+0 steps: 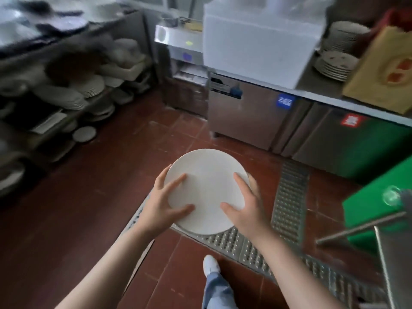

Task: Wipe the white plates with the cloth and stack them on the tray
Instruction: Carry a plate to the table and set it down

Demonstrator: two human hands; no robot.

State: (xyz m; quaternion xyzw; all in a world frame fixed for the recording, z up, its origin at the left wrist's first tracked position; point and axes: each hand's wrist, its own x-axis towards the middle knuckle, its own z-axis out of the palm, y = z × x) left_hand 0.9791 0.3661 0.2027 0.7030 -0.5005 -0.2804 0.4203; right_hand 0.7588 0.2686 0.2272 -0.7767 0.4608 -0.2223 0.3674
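White crockery, blurred, fills the shelving far off to the left of your left hand. That hand grips the left edge of the white plate: your thumb and one finger lie spread on its upper face, and the rest of the fingers go out of sight under the rim. You hold the plate out in front of you, above the red tile floor and the metal drain grate, its face tilted up toward you. Below the plate, between your forearms, one white shoe and a blue trouser leg show. Your right hand grips the opposite edge the same way, thumb and a finger on top, other fingers curled behind the rim. Beyond that hand stands a steel counter with a large white box, two stacks of plates and a brown paper bag on it. Further right of your right hand sits a green bin.
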